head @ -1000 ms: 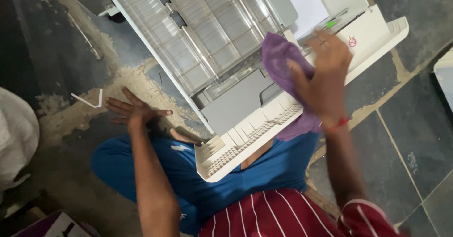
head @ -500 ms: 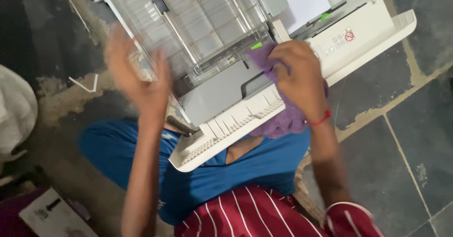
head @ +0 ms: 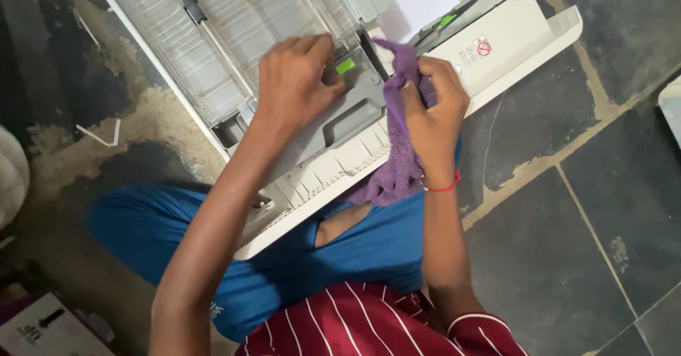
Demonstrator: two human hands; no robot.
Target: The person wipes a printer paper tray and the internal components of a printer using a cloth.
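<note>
- At the far left of the head view, a white rounded bundle (head: 10,179) lay on the stained concrete floor (head: 64,93), with a white cardboard box bearing dark print (head: 39,331) in the lower corner; both sat well apart from the hands.
- Left hand (head: 294,83) had come across since a second ago, when it was spread flat low beside the knee; half a second ago it was in the air, blurred. Now it rested palm down on the grey plastic inner panel (head: 333,125) of the opened white printer tray assembly (head: 234,51), fingers curled over the panel's top edge just beside a small green tab (head: 345,66). It pressed the panel and gripped nothing loose.
- Judged from this, the hand was bracing the unit so the wiping could bear down without it sliding off the lap.
- Blue trousers (head: 213,242) and a dark red striped shirt (head: 369,324) showed beneath the assembly.
- Right hand (head: 433,118), with a red thread band at the wrist (head: 443,186), was closed around a purple knitted cloth (head: 397,157). Earlier it held the cloth lower on the ribbed edge; now the cloth's upper end was pushed toward the dark slot by the green tab, the rest hanging over the white ribbed edge (head: 340,161).
- Right of that lay dark stone floor tiles (head: 589,207).
</note>
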